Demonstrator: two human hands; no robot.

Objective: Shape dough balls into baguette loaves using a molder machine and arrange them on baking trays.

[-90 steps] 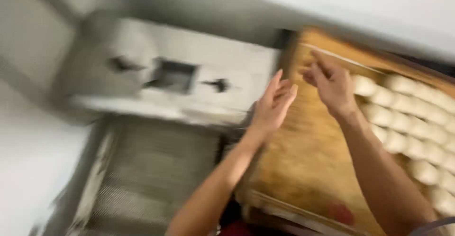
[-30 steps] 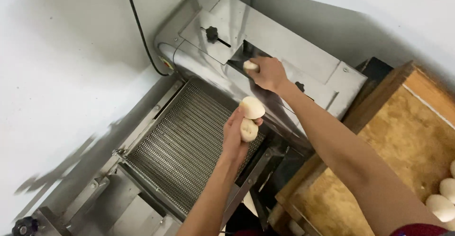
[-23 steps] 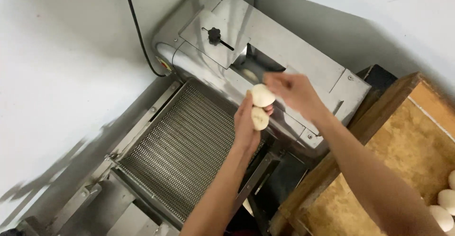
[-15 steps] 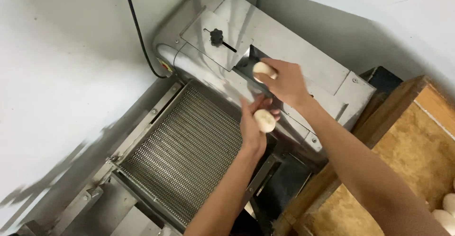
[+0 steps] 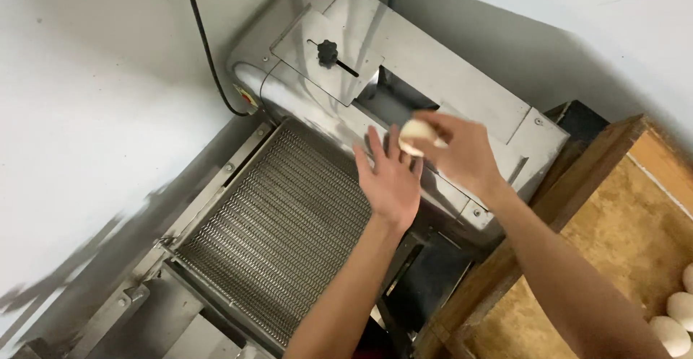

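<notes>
Just below the dark feed opening [image 5: 397,99] of the stainless-steel dough machine [image 5: 433,63], one pale round dough ball [image 5: 416,137] is pinched by the right hand [image 5: 462,153]; it was taken from the left hand [image 5: 390,178], now emptied, open-palmed, fingers spread beside it, over the wire-mesh conveyor's [image 5: 274,236] upper edge.

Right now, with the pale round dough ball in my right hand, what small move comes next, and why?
Probably carry the pale round dough ball up-left to the dark rectangular opening in the steel machine: your right hand pinches it just below, and your left hand is open and empty.
</notes>
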